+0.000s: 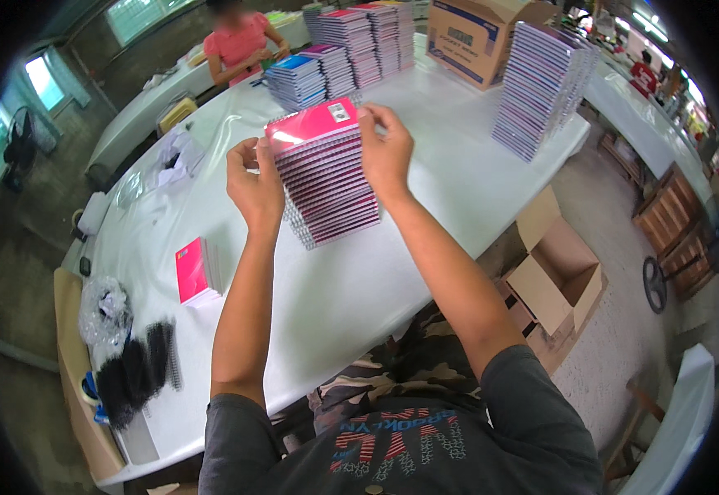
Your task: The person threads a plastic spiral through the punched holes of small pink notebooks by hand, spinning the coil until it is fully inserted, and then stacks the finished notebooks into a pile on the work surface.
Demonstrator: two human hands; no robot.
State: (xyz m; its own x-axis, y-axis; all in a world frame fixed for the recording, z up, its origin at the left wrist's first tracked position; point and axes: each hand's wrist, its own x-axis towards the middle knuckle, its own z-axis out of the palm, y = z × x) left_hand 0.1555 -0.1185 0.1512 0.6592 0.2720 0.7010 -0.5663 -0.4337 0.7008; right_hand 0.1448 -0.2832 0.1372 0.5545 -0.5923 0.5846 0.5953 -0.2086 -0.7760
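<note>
Clamps the top of a stack of pink spiral notebooks (331, 183), standing on the white table (335, 297), between left hand (256, 183) and right hand (389, 155), fingers of both loosely curled. Faces blue-covered notebooks (298, 79) just beyond the grip, then, farther off to its right, an open carton (471, 45).

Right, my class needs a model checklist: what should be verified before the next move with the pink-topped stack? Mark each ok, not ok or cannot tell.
1. Left hand at the left side of the pink-topped stack: ok.
2. Right hand at its upper right edge: ok.
3. Firm grip by both hands: cannot tell.
4. Small pink pile apart from the stack on the white table: ok.
5. Floor carton open: ok.
</note>
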